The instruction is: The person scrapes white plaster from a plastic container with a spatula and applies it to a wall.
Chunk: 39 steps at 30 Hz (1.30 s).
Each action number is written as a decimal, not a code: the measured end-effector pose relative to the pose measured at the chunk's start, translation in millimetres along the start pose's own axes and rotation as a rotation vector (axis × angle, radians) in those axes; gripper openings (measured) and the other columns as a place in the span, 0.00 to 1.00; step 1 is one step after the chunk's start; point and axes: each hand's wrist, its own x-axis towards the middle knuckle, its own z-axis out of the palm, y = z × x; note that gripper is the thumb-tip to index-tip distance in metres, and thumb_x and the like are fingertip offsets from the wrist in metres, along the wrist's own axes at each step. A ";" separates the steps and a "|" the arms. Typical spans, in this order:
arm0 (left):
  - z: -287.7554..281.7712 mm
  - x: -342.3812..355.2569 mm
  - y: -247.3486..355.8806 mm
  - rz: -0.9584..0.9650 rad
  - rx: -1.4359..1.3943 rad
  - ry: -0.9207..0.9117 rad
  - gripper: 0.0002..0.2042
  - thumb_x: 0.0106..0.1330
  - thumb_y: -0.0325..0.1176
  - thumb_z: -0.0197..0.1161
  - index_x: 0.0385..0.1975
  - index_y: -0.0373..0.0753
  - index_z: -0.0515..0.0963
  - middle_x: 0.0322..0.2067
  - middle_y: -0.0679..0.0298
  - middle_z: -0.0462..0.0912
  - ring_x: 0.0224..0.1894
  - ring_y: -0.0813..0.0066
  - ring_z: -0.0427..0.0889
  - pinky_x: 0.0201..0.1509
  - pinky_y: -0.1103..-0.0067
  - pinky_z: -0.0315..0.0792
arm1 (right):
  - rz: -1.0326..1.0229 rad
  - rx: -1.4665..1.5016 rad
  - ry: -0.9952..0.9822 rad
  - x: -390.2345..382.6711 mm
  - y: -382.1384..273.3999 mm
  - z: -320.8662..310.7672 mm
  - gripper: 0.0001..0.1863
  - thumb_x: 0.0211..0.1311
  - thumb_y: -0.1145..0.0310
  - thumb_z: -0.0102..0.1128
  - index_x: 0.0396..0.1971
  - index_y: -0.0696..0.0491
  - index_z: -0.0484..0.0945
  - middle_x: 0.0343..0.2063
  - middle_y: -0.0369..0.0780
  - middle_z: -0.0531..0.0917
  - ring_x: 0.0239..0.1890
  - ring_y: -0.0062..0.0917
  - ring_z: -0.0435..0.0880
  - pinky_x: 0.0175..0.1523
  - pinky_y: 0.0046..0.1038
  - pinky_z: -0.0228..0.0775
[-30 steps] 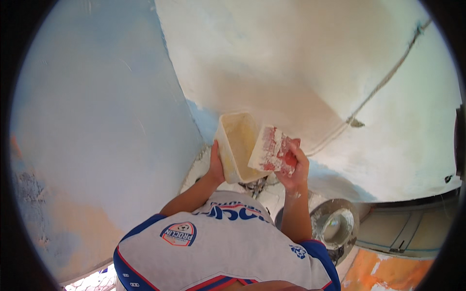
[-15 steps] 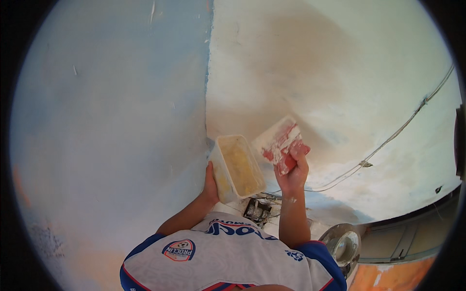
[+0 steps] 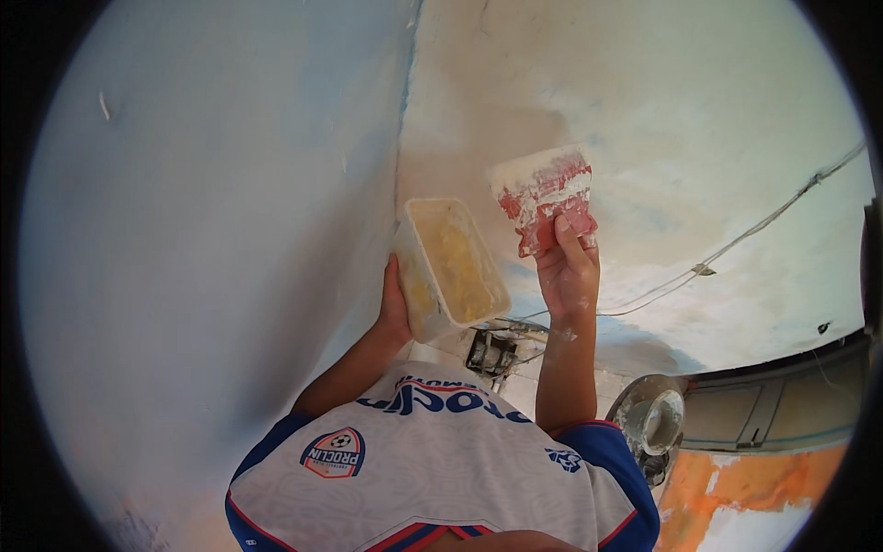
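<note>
With my left hand I grip a pale plastic tub by its left side. The tub is tilted, its mouth facing up at me, and yellowish residue coats the inside. My right hand holds a red putty spreader with the thumb on its near face. White filler is smeared across the spreader's red part, and its wide pale edge points up and away. Tub and spreader are apart, side by side in front of the wall corner. The fingers behind both are partly hidden.
A bluish wall on the left meets a patchy cream wall at a corner. Cables run along the right wall. Below are a dark box-like object and a round, splattered metal object, beside an orange-and-white surface.
Both hands have risen in the picture with the tub and spreader. The spreader has turned more upright, showing more of its smeared face.
</note>
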 end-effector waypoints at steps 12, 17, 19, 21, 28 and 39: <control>-8.0 9.2 3.5 -0.042 -0.013 0.054 0.39 0.74 0.69 0.34 0.75 0.46 0.60 0.69 0.57 0.70 0.70 0.55 0.70 0.74 0.58 0.65 | -0.144 -0.030 0.097 23.0 -41.2 44.7 0.15 0.76 0.67 0.57 0.57 0.56 0.75 0.51 0.39 0.84 0.50 0.27 0.85 0.48 0.32 0.80; -11.7 12.6 6.9 -0.041 -0.008 -0.002 0.39 0.75 0.69 0.34 0.75 0.46 0.60 0.69 0.57 0.70 0.70 0.55 0.71 0.73 0.58 0.66 | -0.418 -0.260 -0.029 83.7 -136.6 87.9 0.13 0.72 0.71 0.60 0.52 0.60 0.77 0.48 0.39 0.83 0.47 0.24 0.84 0.51 0.28 0.77; -16.2 13.1 4.5 -0.048 -0.005 0.015 0.39 0.75 0.69 0.34 0.75 0.46 0.60 0.69 0.57 0.70 0.69 0.55 0.71 0.73 0.58 0.66 | -0.622 -0.386 -0.033 108.3 -164.5 124.5 0.11 0.71 0.73 0.60 0.49 0.62 0.78 0.46 0.39 0.84 0.43 0.24 0.84 0.50 0.28 0.76; -17.4 12.4 6.2 -0.011 0.031 -0.057 0.39 0.75 0.69 0.33 0.75 0.45 0.60 0.69 0.56 0.70 0.69 0.55 0.71 0.73 0.58 0.66 | -0.724 -0.450 -0.050 127.9 -178.0 143.4 0.12 0.71 0.74 0.60 0.49 0.63 0.78 0.46 0.39 0.84 0.42 0.24 0.84 0.50 0.27 0.76; -45.1 8.7 6.4 -0.016 -0.024 -0.113 0.39 0.75 0.68 0.33 0.75 0.45 0.60 0.69 0.56 0.70 0.69 0.55 0.71 0.73 0.58 0.66 | -1.922 -1.633 -0.241 176.5 -151.5 167.5 0.24 0.57 0.83 0.60 0.57 0.59 0.79 0.57 0.43 0.83 0.62 0.40 0.81 0.63 0.38 0.78; -56.3 -4.4 15.6 0.019 -0.016 -0.060 0.38 0.75 0.67 0.33 0.75 0.45 0.59 0.69 0.55 0.69 0.69 0.54 0.71 0.73 0.57 0.66 | -1.746 -2.314 -0.176 188.6 -102.0 148.9 0.26 0.61 0.78 0.59 0.61 0.62 0.75 0.64 0.48 0.78 0.68 0.41 0.75 0.71 0.41 0.69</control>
